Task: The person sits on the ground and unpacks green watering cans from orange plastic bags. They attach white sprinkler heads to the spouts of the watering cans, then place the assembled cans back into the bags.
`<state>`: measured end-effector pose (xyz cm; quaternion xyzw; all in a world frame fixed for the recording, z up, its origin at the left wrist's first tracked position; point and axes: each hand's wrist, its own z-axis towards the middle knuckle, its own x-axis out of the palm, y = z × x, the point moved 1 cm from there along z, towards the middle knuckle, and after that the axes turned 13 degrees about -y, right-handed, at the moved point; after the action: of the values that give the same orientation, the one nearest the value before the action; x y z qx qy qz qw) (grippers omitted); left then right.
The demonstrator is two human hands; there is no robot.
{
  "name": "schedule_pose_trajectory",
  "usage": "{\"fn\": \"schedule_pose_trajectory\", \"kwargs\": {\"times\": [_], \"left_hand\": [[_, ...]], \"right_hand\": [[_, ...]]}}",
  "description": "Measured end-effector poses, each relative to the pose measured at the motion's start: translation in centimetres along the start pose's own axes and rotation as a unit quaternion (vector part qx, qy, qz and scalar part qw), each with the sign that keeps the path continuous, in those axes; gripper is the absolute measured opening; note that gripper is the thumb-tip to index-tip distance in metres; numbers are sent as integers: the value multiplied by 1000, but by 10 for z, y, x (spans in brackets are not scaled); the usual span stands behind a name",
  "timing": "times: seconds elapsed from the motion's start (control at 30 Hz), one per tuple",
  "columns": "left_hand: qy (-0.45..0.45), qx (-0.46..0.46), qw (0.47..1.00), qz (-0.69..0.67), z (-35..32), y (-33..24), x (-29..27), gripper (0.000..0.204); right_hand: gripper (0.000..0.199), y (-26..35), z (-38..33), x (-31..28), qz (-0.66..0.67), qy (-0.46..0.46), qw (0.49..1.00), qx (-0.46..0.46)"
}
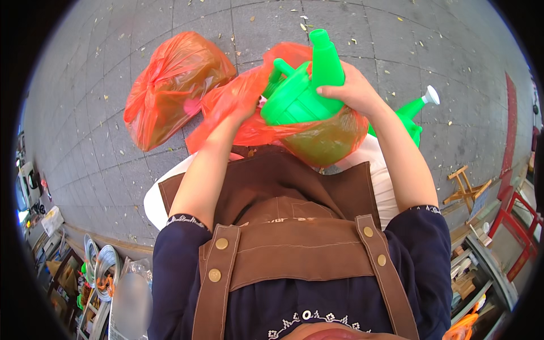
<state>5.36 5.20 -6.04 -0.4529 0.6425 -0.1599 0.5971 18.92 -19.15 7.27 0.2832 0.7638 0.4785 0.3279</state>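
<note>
A bright green watering can sits partly in an open, see-through red plastic bag in front of my lap. Its thick spout points up and away. My right hand grips the can at the spout, with the thumb across the near side. My left hand is closed on the bag's edge left of the can; its fingertips are mostly hidden by the film. Through the bag's lower part more green shows. To the left stands a full, gathered red plastic bag, greenish inside.
Right of my right forearm is another green watering can with a white sprinkler head. Grey paving with scattered leaves spreads ahead. A small wooden stand and a red metal frame are at the right. Hose coils lie at lower left.
</note>
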Motion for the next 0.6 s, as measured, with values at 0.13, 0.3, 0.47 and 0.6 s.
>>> {"fn": "schedule_pose_trajectory", "kwargs": {"times": [0.13, 0.3, 0.47, 0.6], "left_hand": [[-132, -347, 844, -387, 47, 63, 51, 26], [72, -156, 981, -91, 63, 121, 102, 34], [136, 26, 962, 237, 41, 110, 151, 40], [238, -80, 940, 229, 48, 141, 160, 39]], "right_hand": [[50, 14, -2, -12, -101, 39, 993, -37], [59, 11, 5, 2, -197, 68, 978, 25], [41, 7, 21, 11, -182, 26, 983, -1], [43, 1, 34, 10, -111, -1, 993, 41]]}}
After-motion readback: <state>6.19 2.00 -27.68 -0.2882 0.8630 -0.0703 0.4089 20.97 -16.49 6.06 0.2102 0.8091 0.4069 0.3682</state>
